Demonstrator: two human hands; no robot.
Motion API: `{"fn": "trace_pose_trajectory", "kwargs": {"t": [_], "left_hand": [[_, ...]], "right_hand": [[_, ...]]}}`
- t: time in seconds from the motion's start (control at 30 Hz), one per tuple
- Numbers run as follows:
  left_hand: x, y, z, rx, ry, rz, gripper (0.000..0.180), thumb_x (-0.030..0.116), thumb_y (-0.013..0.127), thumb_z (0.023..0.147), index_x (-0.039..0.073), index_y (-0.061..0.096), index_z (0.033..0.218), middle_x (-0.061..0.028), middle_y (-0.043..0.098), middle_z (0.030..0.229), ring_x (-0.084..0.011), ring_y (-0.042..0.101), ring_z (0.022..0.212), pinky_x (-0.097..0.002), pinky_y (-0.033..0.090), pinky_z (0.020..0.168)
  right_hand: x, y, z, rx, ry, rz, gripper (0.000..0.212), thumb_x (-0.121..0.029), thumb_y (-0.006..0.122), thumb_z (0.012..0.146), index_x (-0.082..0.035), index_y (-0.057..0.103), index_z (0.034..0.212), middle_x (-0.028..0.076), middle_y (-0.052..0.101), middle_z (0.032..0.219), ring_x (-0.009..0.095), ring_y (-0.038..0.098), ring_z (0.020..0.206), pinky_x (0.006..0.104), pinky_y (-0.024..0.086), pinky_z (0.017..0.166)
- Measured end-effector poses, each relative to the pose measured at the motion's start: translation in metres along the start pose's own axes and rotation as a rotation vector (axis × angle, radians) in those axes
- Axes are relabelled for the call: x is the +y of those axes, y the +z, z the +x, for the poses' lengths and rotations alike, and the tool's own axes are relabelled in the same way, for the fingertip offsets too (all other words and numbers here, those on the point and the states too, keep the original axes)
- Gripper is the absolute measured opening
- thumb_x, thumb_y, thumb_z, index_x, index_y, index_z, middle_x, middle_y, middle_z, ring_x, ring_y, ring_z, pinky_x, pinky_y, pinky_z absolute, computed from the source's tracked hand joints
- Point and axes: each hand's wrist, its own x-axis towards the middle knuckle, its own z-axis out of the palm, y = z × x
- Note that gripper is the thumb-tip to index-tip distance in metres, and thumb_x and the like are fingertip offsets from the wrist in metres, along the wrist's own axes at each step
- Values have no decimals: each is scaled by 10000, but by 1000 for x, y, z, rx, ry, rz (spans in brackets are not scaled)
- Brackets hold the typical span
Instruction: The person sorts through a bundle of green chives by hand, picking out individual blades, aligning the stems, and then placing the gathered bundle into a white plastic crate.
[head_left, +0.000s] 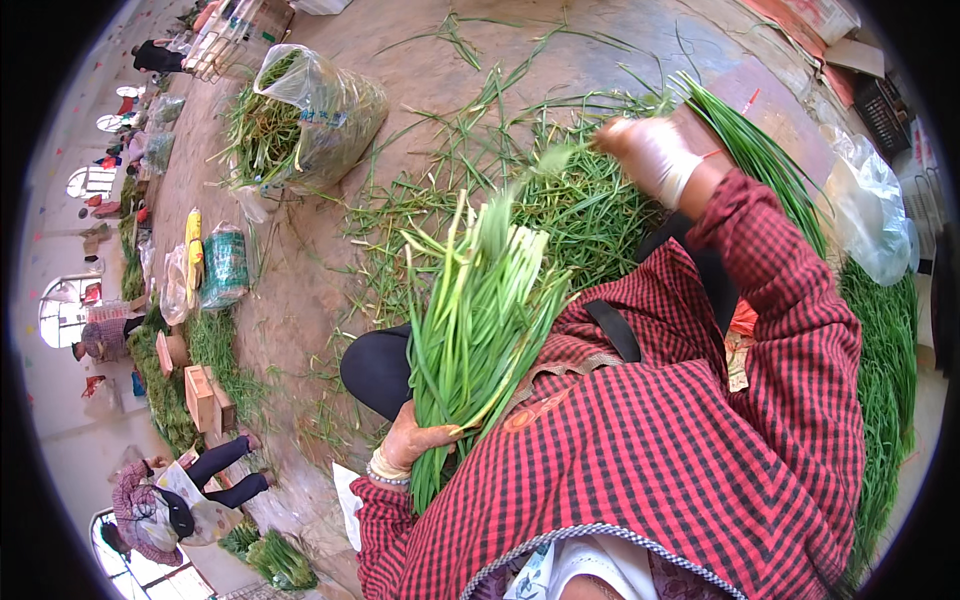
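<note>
My left hand (408,440) is closed round a thick bunch of garlic chives (478,330), its fingers and thumb wrapped about the leaves. The bunch tilts across my lap, its pale cut ends pointing up and away from me. Raised at the right is my right hand (655,160), with a whitish covering on its back and wrist; motion smears its fingers. A blurred green streak (548,168) shows between that hand and the bunch's pale ends. Beneath lies a heap of loose green leaf trimmings (580,190). Longer chives (750,140) lie just right of my right hand.
A clear plastic sack of greens (340,120) stands on the floor at upper left. Below it are a green-wrapped bundle (224,265) and a wooden stool (203,400). More chives (885,370) line the right side, beside a clear bag (872,215). A person sits at lower left.
</note>
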Motion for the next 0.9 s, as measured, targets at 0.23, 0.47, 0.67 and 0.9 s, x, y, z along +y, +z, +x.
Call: {"fn": "trace_pose_trajectory", "kwargs": {"t": [0.23, 0.47, 0.67, 0.9], "left_hand": [[-18, -6, 12, 116, 159, -106, 464, 72, 758, 774, -32, 554, 1178, -104, 685, 943, -158, 647, 695, -277, 540, 602], [-2, 10, 20, 170, 219, -58, 499, 55, 739, 768, -31, 534, 1215, -112, 678, 1005, -167, 661, 729, -280, 549, 608], [-18, 0, 14, 117, 253, -202, 629, -1, 745, 726, -3, 469, 1291, -158, 666, 1018, -215, 651, 688, -288, 538, 560], [-29, -9, 11, -16, 195, -235, 752, 20, 736, 650, 10, 440, 1341, -141, 649, 1109, -220, 651, 827, -320, 543, 697]], "right_hand": [[-62, -21, -26, -188, 263, 656, 456, -447, 700, 835, -107, 674, 1136, 143, 707, 970, 276, 685, 897, 367, 533, 815], [-163, 2, -8, -245, 40, 886, 434, -479, 602, 878, -76, 678, 1019, 181, 687, 860, 361, 671, 843, 405, 533, 770], [-112, 10, -4, 77, -2, 712, 256, -304, 636, 891, -72, 695, 982, 184, 666, 779, 345, 671, 713, 381, 544, 664], [-16, 2, -9, -183, 326, 409, 577, -490, 669, 842, -38, 631, 1199, 222, 655, 1103, 343, 638, 1036, 393, 500, 917]]}}
